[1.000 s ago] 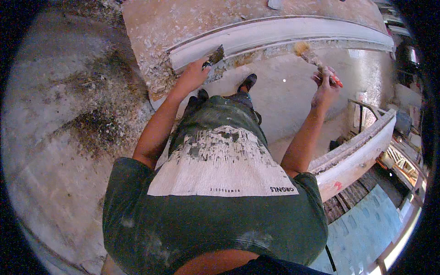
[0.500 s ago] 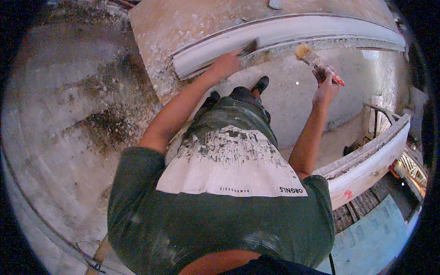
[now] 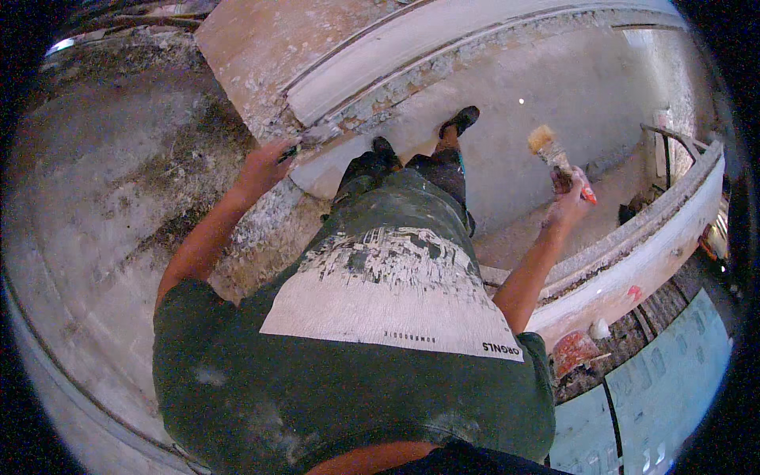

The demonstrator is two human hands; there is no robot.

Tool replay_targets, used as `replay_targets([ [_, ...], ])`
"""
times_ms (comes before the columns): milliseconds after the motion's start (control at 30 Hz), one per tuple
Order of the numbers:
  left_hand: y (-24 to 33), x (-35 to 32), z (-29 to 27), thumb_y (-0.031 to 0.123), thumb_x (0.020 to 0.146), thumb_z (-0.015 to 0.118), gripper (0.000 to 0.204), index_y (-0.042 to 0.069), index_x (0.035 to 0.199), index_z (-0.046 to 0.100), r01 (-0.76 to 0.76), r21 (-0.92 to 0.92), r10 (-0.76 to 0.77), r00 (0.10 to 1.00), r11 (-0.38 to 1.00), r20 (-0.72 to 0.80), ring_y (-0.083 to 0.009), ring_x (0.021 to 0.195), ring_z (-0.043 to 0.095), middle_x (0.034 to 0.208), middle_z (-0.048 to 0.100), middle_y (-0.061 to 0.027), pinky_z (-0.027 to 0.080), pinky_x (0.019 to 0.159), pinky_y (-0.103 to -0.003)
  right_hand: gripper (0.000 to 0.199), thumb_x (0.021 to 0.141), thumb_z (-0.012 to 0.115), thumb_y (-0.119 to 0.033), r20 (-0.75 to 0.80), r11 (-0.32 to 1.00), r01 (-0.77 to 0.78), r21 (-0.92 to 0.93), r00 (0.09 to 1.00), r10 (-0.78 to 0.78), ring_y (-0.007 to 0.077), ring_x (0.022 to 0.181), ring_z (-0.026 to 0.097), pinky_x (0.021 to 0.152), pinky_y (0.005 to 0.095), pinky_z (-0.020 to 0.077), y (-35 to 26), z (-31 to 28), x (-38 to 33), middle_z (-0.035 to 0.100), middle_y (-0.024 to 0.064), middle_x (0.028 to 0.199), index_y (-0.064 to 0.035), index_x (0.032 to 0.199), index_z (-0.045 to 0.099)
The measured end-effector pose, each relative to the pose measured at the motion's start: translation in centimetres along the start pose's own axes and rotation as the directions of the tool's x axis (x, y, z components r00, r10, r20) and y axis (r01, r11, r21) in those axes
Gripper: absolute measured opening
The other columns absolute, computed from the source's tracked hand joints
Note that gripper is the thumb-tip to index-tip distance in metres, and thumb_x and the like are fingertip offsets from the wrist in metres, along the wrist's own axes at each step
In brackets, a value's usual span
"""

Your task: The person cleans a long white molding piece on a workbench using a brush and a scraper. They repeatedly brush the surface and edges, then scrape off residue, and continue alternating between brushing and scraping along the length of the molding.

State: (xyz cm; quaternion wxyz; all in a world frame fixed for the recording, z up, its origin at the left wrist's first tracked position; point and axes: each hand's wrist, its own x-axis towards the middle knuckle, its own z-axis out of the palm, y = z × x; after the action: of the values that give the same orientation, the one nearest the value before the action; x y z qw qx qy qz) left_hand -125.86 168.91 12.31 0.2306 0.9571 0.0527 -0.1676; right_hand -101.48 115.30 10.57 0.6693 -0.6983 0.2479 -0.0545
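Note:
My right hand (image 3: pixel 568 204) is closed round the handle of a wide paintbrush (image 3: pixel 554 155). The brush has pale yellowish bristles, a crusted middle and a red handle end; its bristles point up and away, touching nothing. Off to the left, my left hand (image 3: pixel 265 170) is closed on a small dark tool (image 3: pixel 288 154), mostly hidden by the fingers, so its kind does not show. That hand is over the near left corner of a plaster-spattered tabletop (image 3: pixel 261 47). Close to it begins a long white moulding (image 3: pixel 356 75), lying across the tabletop toward the far right.
On the right, a second long white curved piece (image 3: pixel 633 265) rests beside a dark metal frame (image 3: pixel 669 142). Nearer me are a red plaster-smeared container (image 3: pixel 574 353) and a light blue panel (image 3: pixel 673 372). A stained wall or floor surface (image 3: pixel 87 206) spans the left.
My left hand has swung left and toward me, from over the moulding to its left end. My right hand, with the paintbrush, has come slightly nearer. The view has shifted.

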Motion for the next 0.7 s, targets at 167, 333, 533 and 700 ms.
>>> replay_targets([
  [167,7.8,15.8,2.1,0.019,0.084,0.054,0.035,0.012,0.118,0.055,-0.202,0.057,0.207,0.973,0.978,-0.107,-0.0352,0.09,0.061,0.102,0.059,-0.015,0.051,0.074,-0.045,0.024,0.088,0.057,-0.012,0.084,0.998,0.005,0.056,0.996,-0.009,0.0277,0.088,0.065,0.074,0.0384,0.0581,0.5,0.3,2.6,0.061,0.0157,0.101,0.005,0.105,0.057],
  [333,17.9,33.9,1.7,0.025,0.081,0.055,0.039,0.014,0.119,0.057,-0.255,0.134,0.276,0.946,0.958,-0.171,-0.0357,0.091,0.063,0.1,0.064,-0.0171,0.052,0.076,-0.049,0.021,0.086,0.06,-0.01,0.228,0.993,0.059,0.105,0.97,-0.081,0.0235,0.081,0.064,0.07,0.0368,0.0586,-5.5,6.8,4.4,0.063,0.0127,0.096,0.0058,0.099,0.06],
  [533,16.3,28.9,-1.7,0.033,0.084,0.055,0.037,0.012,0.114,0.06,-0.165,0.081,0.16,0.985,0.983,0.067,-0.0337,0.098,0.06,0.107,0.063,-0.0141,0.049,0.082,-0.045,0.02,0.087,0.058,-0.01,0.233,0.992,0.07,0.109,0.968,-0.094,0.0244,0.081,0.066,0.07,0.0367,0.0594,-6.2,6.5,9.7,0.064,0.0143,0.096,0.0055,0.099,0.062],
  [700,13.1,22.0,-2.6,0.025,0.085,0.058,0.036,0.015,0.12,0.057,-0.014,-0.006,0.015,0.985,1.0,0.173,-0.034,0.095,0.06,0.108,0.061,-0.0143,0.05,0.08,-0.045,0.021,0.087,0.059,-0.011,0.144,0.994,-0.036,0.098,0.989,0.022,0.0255,0.079,0.066,0.067,0.0369,0.0602,-3.6,4.4,13.7,0.064,0.0148,0.096,0.0067,0.099,0.062],
])
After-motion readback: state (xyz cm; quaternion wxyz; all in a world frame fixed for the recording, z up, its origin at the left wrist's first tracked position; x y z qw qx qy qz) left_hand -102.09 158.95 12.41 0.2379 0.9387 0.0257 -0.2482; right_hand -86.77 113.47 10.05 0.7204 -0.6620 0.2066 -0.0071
